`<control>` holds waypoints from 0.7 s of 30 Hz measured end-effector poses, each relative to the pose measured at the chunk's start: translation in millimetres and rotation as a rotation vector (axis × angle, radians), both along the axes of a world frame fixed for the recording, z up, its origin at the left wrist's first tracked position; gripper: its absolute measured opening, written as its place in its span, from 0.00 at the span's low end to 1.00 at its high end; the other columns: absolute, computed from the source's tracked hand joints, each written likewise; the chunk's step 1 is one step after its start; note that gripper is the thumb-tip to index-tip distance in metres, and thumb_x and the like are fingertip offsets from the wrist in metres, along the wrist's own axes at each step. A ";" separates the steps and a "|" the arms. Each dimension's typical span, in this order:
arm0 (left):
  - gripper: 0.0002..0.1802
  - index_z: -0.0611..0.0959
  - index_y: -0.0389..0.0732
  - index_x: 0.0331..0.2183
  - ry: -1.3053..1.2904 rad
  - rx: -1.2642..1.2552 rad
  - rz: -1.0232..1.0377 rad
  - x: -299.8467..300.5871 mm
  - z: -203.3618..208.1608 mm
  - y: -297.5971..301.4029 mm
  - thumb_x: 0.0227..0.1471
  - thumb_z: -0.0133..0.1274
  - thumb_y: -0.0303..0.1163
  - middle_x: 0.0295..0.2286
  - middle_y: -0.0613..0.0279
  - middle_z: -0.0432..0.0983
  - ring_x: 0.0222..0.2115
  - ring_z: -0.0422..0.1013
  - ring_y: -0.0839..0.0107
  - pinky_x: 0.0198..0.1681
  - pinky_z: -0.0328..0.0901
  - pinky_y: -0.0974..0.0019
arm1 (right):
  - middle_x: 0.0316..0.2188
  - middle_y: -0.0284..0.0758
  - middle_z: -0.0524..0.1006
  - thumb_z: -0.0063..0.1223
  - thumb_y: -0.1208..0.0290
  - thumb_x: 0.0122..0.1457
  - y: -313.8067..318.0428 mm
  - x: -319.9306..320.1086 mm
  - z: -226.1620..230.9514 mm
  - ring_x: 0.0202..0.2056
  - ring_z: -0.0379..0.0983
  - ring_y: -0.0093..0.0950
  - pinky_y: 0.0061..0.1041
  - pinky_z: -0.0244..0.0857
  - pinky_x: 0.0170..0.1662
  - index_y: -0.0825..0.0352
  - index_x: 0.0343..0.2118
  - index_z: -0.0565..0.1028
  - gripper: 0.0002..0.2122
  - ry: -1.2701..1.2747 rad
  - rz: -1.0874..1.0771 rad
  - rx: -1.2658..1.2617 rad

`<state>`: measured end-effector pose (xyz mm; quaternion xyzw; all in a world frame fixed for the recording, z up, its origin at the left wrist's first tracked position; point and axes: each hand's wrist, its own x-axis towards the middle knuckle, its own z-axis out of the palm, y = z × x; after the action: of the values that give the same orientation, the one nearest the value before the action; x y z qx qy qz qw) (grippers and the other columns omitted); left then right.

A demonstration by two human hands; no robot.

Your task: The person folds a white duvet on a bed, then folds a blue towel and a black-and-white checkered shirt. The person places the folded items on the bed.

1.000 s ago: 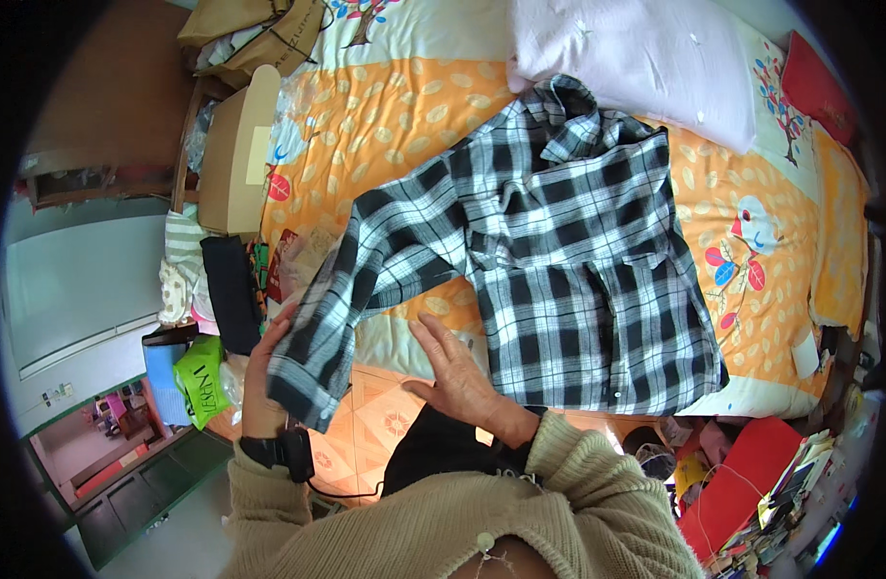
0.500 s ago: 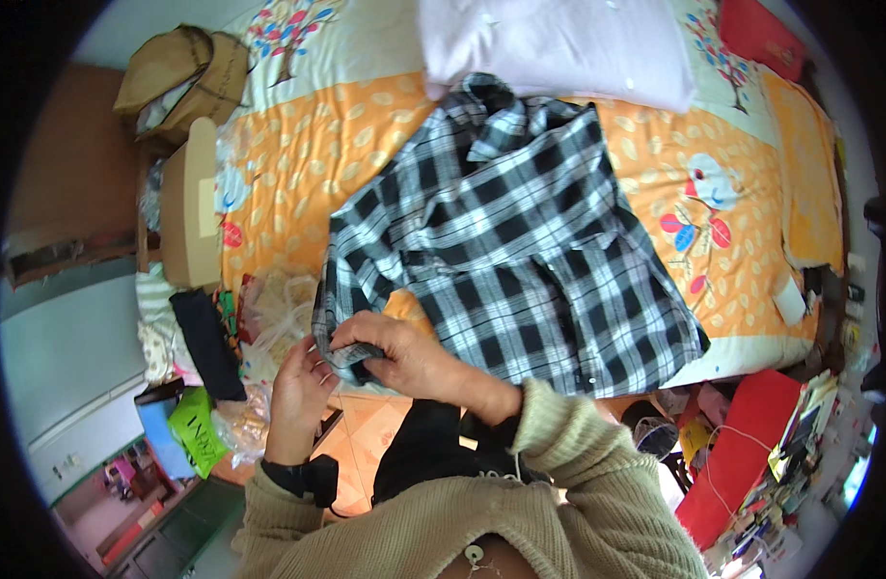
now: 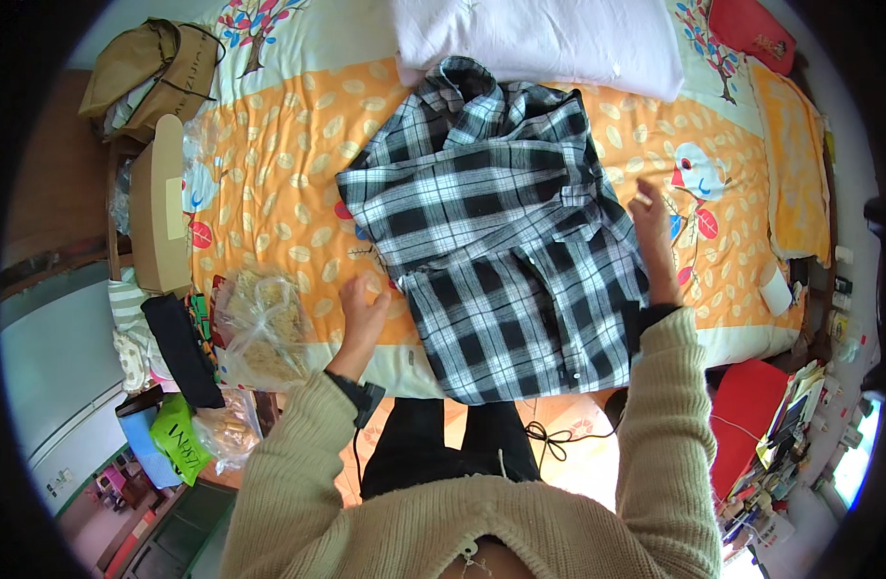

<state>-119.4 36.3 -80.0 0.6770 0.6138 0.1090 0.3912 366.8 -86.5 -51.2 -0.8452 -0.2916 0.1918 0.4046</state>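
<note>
A black-and-white plaid shirt [image 3: 491,232] lies on the bed with its collar toward the far side. Both sleeves lie folded inward, one stretching across the chest to the right edge. My left hand [image 3: 364,314] hovers just left of the shirt's lower side, thumb and fingers apart and holding nothing. On the other side, my right hand [image 3: 652,232] is beside the shirt's right edge, its fingers loosely bent with nothing visible in them. My right wrist and forearm hide part of the shirt's lower right side.
An orange patterned bedsheet [image 3: 279,174] spreads under everything. A white pillow-like bundle [image 3: 539,43] lies beyond the collar. At left are a tied plastic bag [image 3: 264,323], a cardboard box [image 3: 161,212] and a brown paper bag [image 3: 158,77]. An orange towel [image 3: 795,159] lies far right.
The left sleeve, earlier hanging out with both hands at its cuff, now lies across the shirt. My hands have let go and parted, the right one moving to the shirt's right side.
</note>
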 end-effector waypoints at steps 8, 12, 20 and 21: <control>0.41 0.63 0.53 0.60 0.423 0.317 -0.736 62.7 30.0 24.0 0.46 0.61 0.32 0.64 0.59 0.42 0.63 0.43 0.49 0.59 0.46 0.41 | 0.37 0.44 0.75 0.57 0.58 0.54 43.1 -53.8 -28.1 0.35 0.74 0.33 0.30 0.68 0.40 0.72 0.43 0.75 0.21 0.078 -0.165 -0.081; 0.40 0.61 0.54 0.61 0.480 0.259 -0.762 59.1 14.2 16.3 0.48 0.58 0.33 0.64 0.58 0.39 0.64 0.40 0.49 0.61 0.43 0.41 | 0.30 0.45 0.75 0.58 0.55 0.50 59.4 -41.8 -62.0 0.35 0.73 0.41 0.36 0.67 0.40 0.66 0.36 0.78 0.18 -0.178 -0.108 -0.196; 0.33 0.63 0.36 0.55 -0.071 0.123 -0.109 33.4 11.8 -49.5 0.49 0.56 0.26 0.50 0.46 0.59 0.53 0.58 0.54 0.56 0.56 0.59 | 0.52 0.38 0.70 0.60 0.55 0.52 -26.2 -2.5 -45.2 0.56 0.63 0.39 0.54 0.52 0.53 0.55 0.51 0.70 0.24 -0.292 -0.061 -0.239; 0.30 0.64 0.36 0.53 -0.244 -0.158 0.082 10.1 -9.3 -76.5 0.50 0.56 0.27 0.46 0.50 0.62 0.47 0.62 0.60 0.51 0.59 0.62 | 0.54 0.39 0.68 0.61 0.55 0.51 -44.2 -6.3 -38.5 0.57 0.62 0.40 0.54 0.50 0.55 0.55 0.55 0.67 0.28 -0.268 0.014 -0.241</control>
<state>-109.2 -40.2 -89.3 0.6002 0.5956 0.1575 0.5101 360.5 -130.8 -89.7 -0.9035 -0.3238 0.1140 0.2565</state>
